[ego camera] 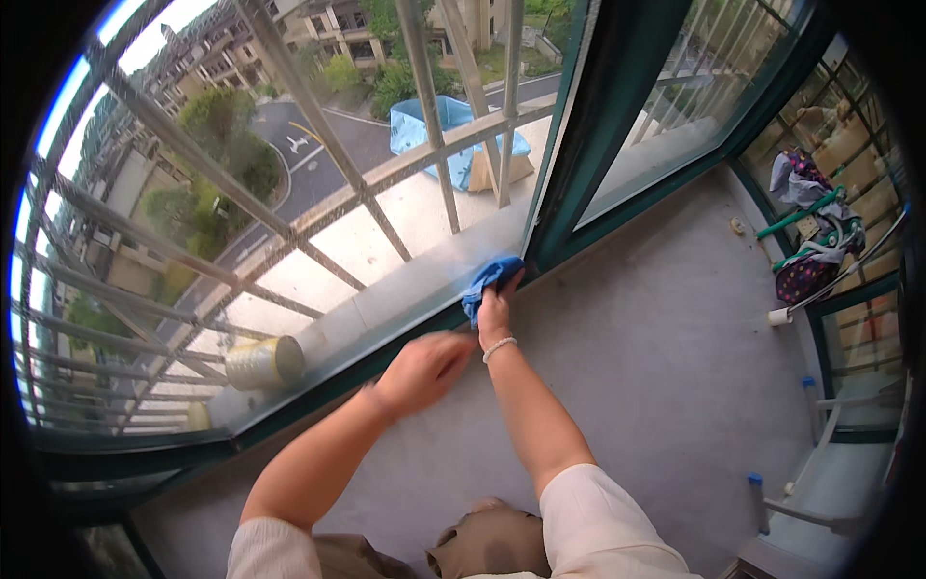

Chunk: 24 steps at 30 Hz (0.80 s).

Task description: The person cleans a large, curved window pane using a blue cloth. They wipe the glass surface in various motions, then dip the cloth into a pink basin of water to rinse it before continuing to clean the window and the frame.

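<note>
My right hand [496,311], with a beaded bracelet at its wrist, presses a crumpled blue cloth [486,282] against the lower corner of the window glass, beside the dark green window frame [553,246]. To the left, near the lower rail, my left hand [428,370] is blurred, its fingers curled. It is close to the right wrist, and whether it holds anything is not clear. The pane [405,289] in front of me looks hazy along its bottom edge.
Metal bars [362,188] stand outside the glass. Beyond it lie a light blue bag [452,119] and a yellowish cylindrical container [266,363]. Hangers with patterned fabric [810,279] hang at the right, above white racks with blue caps [756,480]. A grey wall surface [615,347] adjoins the frame.
</note>
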Each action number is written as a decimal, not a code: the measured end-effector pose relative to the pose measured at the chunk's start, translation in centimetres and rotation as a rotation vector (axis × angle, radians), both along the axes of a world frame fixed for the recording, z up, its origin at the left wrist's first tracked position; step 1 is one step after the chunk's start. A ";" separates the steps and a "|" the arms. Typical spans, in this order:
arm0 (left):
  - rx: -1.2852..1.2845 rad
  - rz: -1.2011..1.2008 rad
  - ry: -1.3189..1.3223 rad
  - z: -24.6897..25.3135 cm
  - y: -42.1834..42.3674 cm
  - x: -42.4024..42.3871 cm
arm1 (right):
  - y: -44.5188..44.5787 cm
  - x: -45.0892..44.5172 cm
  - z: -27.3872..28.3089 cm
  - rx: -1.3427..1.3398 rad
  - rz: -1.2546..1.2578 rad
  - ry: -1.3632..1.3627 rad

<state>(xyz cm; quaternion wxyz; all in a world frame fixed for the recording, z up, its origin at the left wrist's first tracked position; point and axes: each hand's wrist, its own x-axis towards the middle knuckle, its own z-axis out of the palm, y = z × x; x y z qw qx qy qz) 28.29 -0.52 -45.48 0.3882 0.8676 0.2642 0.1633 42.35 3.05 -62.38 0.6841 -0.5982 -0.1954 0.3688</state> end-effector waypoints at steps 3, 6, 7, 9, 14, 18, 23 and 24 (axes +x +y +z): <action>-0.070 0.079 0.060 2.1 -3.4 -5.3 | 1.9 0.7 1.2 0.087 -0.297 0.016; -0.129 0.237 0.153 2.5 -7.4 -11.6 | 3.2 1.0 5.9 0.107 -0.499 0.164; -0.184 0.314 0.174 2.7 -8.8 -13.2 | 3.4 0.9 6.8 0.055 -0.542 0.088; -0.219 0.433 0.207 3.0 -11.4 -15.8 | 3.3 -0.3 10.2 0.056 -0.549 0.121; -0.271 0.499 0.159 4.4 -14.8 -19.4 | 3.9 0.5 18.1 0.040 -0.627 0.228; -0.417 0.633 0.079 7.8 -16.2 -21.1 | 4.0 -0.1 25.5 0.076 -0.619 0.026; -0.465 0.588 0.080 14.2 -18.5 -23.1 | 4.4 1.3 33.1 0.119 -0.647 -0.134; -0.472 0.563 0.077 16.5 -19.0 -23.3 | 4.4 1.6 35.8 0.075 -0.674 -0.247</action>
